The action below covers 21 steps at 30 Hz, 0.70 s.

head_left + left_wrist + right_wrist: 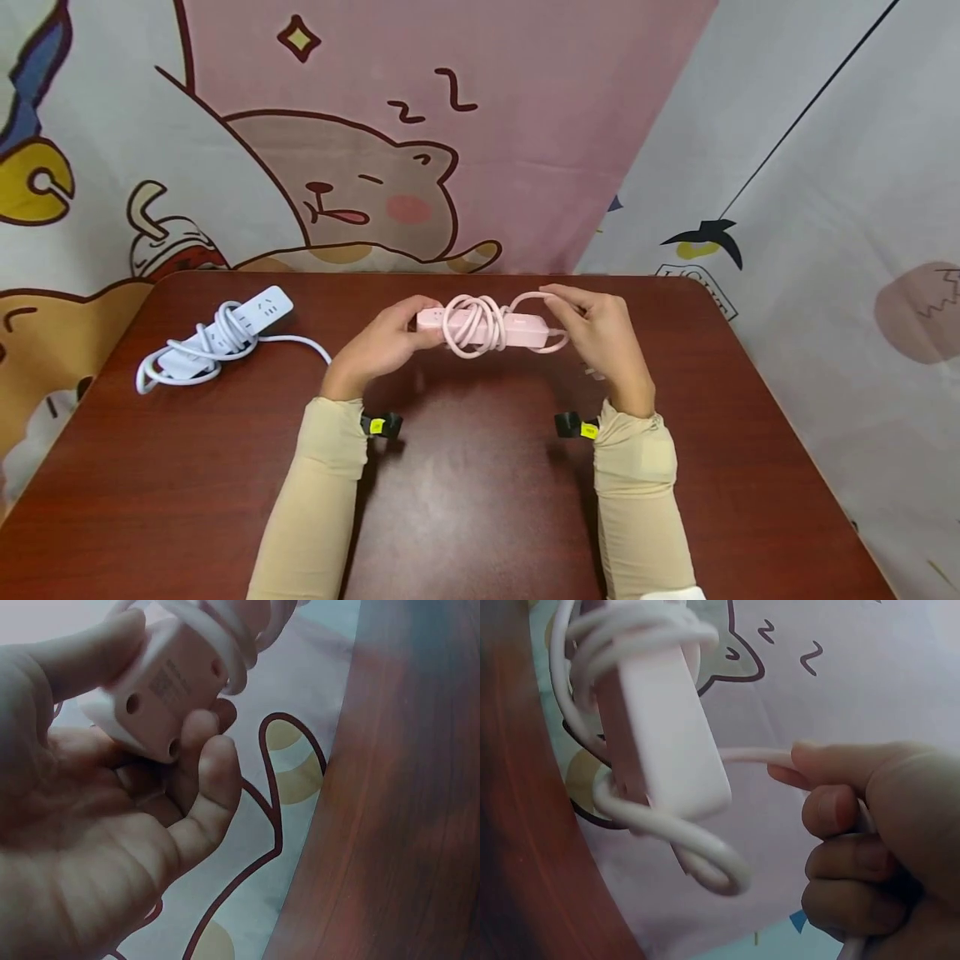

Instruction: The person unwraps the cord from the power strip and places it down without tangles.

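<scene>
Sleeves (315, 500) nearest. Pink power strip (528, 330) held above the surface (480, 517), between hands, long axis left-right. Left hand (382, 340), the nearer: grip holds its left end. Right hand (606, 337): grip pinches its cord (757, 755), apart from the body. Label (166, 686) illegible; backdrop (540, 167) reads "Z Z".
</scene>
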### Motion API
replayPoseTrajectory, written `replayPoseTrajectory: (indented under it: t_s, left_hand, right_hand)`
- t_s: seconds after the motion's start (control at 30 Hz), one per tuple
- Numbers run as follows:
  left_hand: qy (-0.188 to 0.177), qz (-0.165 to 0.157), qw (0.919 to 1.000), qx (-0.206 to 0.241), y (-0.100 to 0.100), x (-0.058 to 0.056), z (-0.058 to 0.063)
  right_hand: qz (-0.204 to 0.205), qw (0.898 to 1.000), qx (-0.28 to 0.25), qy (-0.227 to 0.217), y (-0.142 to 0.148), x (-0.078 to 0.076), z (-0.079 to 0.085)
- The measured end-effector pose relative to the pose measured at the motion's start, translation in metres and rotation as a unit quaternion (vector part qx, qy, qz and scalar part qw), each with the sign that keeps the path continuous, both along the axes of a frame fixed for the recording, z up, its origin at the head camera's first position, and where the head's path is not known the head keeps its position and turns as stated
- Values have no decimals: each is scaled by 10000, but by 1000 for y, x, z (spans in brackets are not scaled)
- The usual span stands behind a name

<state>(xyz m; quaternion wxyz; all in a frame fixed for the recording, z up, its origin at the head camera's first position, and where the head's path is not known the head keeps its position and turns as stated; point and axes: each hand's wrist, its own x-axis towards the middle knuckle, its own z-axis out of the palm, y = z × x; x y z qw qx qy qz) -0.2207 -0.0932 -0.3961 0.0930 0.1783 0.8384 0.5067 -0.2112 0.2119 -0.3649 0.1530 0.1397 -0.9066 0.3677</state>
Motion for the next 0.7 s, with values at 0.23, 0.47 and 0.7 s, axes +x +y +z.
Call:
replayPoseTrajectory:
  t_s: [0.23,0.47,0.7]
  left_hand:
    - [-143,-95,9994,317,-11,0,0]
    - [-235,-191,9971,704,-17,0,0]
    - [-259,-122,9946,996,-25,0,1]
  right_hand:
    - [-45,9999,-104,7,9,-1,-3]
    - [-12,9999,-117,-78,12,-2,-6]
    - [-21,9993,-194,-308,11,-6,-11]
